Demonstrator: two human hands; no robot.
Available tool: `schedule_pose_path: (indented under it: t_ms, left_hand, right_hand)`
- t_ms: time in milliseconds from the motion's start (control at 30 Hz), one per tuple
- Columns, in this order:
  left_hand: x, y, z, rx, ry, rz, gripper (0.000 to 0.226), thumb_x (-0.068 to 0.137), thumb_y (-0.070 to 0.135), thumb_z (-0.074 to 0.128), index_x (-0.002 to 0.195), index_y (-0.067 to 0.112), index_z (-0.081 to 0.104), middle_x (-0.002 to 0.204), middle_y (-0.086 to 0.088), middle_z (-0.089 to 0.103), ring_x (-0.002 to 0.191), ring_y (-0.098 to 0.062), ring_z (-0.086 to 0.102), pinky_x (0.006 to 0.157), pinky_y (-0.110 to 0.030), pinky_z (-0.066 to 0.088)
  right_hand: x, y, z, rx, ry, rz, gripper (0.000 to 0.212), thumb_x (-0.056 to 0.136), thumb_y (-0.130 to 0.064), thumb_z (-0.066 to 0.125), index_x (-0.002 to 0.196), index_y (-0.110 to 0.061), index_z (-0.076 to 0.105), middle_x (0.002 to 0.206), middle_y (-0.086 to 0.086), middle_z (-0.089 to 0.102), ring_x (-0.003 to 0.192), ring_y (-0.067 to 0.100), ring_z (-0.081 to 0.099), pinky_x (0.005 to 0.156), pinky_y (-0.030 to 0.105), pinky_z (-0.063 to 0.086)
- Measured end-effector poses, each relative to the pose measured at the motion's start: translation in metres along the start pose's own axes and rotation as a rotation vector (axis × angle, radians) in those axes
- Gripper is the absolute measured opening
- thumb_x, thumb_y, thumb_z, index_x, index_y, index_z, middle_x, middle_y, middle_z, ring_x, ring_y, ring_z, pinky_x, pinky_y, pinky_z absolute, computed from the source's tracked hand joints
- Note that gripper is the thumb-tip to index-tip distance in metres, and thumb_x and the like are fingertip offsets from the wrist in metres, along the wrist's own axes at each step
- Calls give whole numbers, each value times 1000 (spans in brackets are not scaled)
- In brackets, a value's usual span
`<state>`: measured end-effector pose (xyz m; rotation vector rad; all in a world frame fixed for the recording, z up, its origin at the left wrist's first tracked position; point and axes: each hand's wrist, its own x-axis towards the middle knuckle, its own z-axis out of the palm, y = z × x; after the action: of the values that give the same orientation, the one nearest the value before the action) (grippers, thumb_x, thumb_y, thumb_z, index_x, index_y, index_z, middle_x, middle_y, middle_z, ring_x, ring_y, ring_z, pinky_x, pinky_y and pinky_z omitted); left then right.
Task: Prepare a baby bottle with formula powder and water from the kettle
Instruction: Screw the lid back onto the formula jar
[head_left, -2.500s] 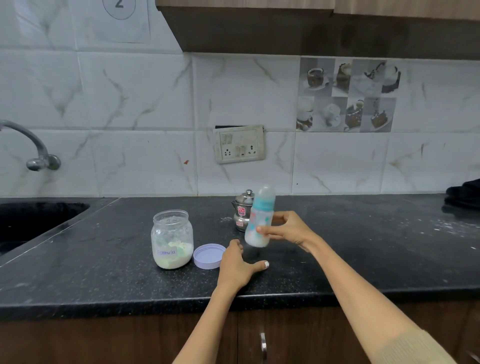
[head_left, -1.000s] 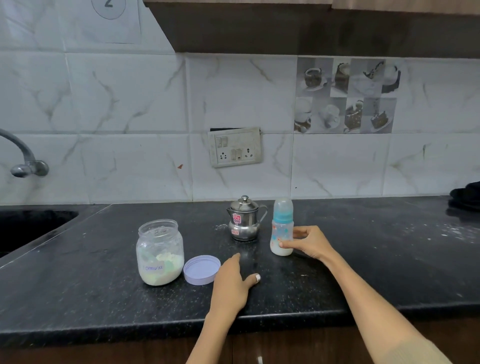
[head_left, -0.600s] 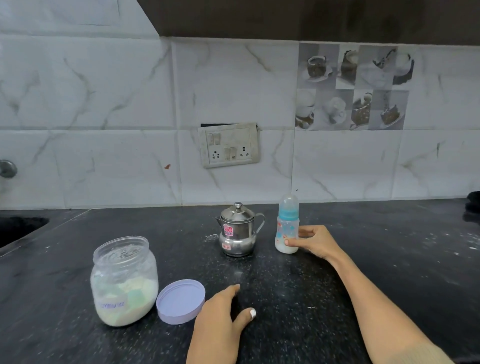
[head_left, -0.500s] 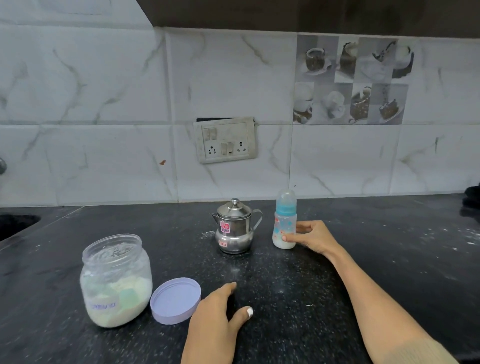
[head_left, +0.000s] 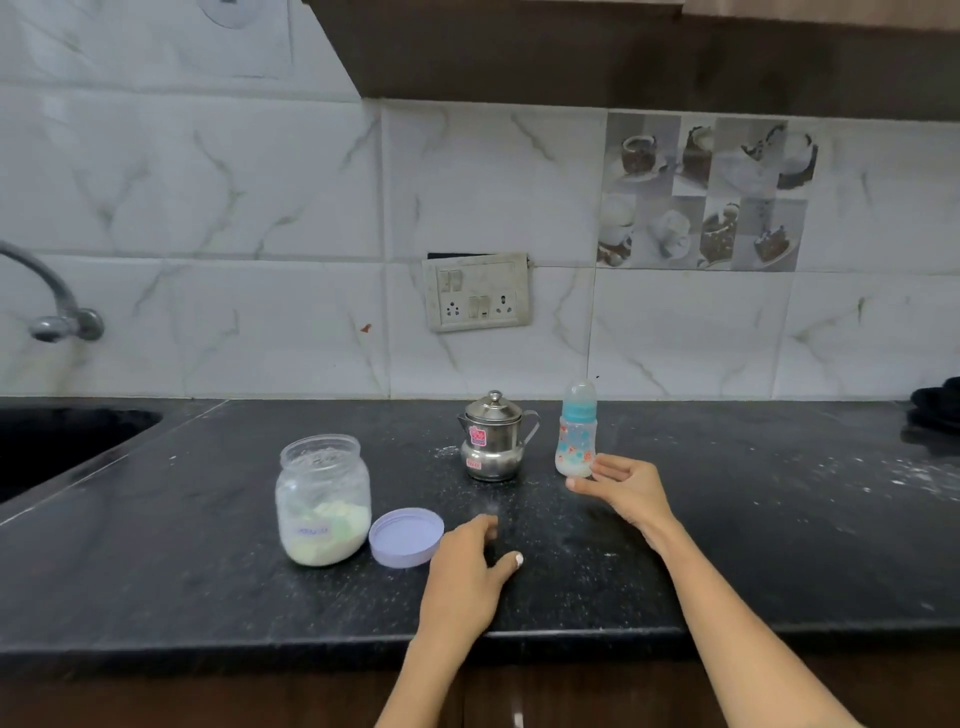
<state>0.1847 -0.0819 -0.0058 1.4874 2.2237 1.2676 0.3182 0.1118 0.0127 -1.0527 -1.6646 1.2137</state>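
Black speckled stone forms the bench (head_left: 779, 545) where a capped baby bottle (head_left: 576, 436) stands upright, a band of pale milky liquid showing at its base, just to the right of a small steel kettle (head_left: 491, 439) with its lid on. The person's right hand (head_left: 626, 491) hovers at the foot of the bottle on its right side, fingers loosely spread and slightly curled, holding nothing; its fingertips sit right beside the bottle's base, though whether they touch it cannot be told. The left hand (head_left: 465, 571) lies palm down on the bench near the front edge, fingers relaxed and thumb out to the side, well apart from the bottle and just right of a lilac jar lid (head_left: 406, 536) lying flat. Beside that lid, to its left, stands an open glass jar (head_left: 323, 501) holding pale formula powder in its lower part, with a small label on its front. White dust is scattered over the dark surface, thickest toward the right end. Marble-patterned tiles (head_left: 234, 208) cover the wall behind, carrying a switch and socket plate (head_left: 477, 291) above the kettle and a decorative tile panel (head_left: 706, 192) of cups and desserts. At far left are a curved tap (head_left: 52, 306) and the dark sink (head_left: 57, 441).
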Motion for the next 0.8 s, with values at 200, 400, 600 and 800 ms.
schedule_pose_path:
  t_ms: [200,400,600,800]
  left_hand:
    - [-31,-2,-11,-268,255,71,45,84,20,68,126,21,53,121,10,60,116,-6,54,98,-19,41]
    - [-44,-20,-57,-247,690,-63,82,76,17,75,143,12,28,142,-3,39,131,-20,36,101,-32,37]
    - [-32,-51,-94,-116,560,-308,127,61,35,86,147,-2,-1,151,-17,17,139,-33,19,104,-44,35]
    - [-18,-63,-111,-59,311,-324,141,52,45,88,146,-2,-6,153,-17,13,141,-32,21,108,-43,32]
  right_hand:
    - [-53,-15,41,-36,-159,-33,87,56,-17,90,132,-2,52,132,14,59,121,22,57,103,35,44]
    - [-78,-37,107,-195,-330,-107,103,51,-26,93,138,-1,45,139,13,52,127,23,52,106,36,43]
    - [-87,-45,145,-330,-372,-158,112,54,-35,90,146,-6,33,149,9,40,136,23,41,111,39,37]
    - [-87,-43,153,-450,-444,-167,119,47,-43,90,145,-6,35,149,6,41,134,21,43,110,37,36]
